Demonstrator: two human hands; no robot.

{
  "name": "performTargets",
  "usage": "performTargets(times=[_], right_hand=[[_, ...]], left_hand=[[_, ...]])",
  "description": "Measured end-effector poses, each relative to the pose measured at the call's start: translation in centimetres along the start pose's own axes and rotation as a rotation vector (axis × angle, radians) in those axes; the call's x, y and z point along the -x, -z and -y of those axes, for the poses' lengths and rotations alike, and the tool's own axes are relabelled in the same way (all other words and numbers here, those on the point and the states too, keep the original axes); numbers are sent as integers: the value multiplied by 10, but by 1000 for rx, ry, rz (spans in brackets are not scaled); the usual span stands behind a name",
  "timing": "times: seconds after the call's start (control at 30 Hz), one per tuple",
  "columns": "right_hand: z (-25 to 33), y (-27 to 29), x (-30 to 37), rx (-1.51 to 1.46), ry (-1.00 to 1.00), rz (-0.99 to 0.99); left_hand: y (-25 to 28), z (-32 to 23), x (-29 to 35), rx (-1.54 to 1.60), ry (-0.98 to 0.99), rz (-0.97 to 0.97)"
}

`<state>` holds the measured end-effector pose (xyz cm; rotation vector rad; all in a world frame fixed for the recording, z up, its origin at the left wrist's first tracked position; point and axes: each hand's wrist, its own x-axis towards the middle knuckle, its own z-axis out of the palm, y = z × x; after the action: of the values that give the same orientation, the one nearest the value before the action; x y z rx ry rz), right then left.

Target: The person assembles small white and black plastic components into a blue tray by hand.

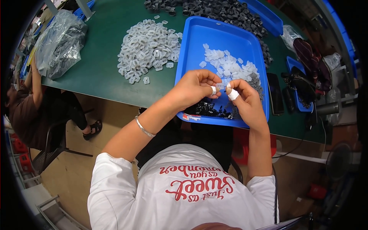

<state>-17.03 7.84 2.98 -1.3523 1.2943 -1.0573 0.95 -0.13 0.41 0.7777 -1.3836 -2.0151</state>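
Note:
Above the blue tray (197,34), my two hands meet over a small translucent white plastic piece (221,86). My left hand (195,88) pinches it from the left, thumb and forefinger closed on its edge. My right hand (247,100) is closed at the fingertips by the piece's right side; what lies between those fingertips is too small to make out. White tape wraps fingers on both hands. Inside the tray, beyond my hands, lies a heap of white plastic pieces (230,66). Small black parts (209,110) lie at its near side, and grey parts (256,81) at its right.
A pile of white plastic parts (147,48) lies left of the tray on the green table (103,73). Dark parts (226,13) are heaped behind it. A phone (275,94) lies right of the tray. A clear plastic bag (63,42) and a seated person (28,111) are at left.

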Motion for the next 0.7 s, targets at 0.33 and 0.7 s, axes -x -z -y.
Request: performTargets(times=[0.33,0.7], right_hand=[[-16,-16,-10,174,96,-221],[-1,-19,-11,349,197,-233]], left_hand=[[-5,1,1,-13,-69,-69],[-1,6,0,-151,-135,-36]])
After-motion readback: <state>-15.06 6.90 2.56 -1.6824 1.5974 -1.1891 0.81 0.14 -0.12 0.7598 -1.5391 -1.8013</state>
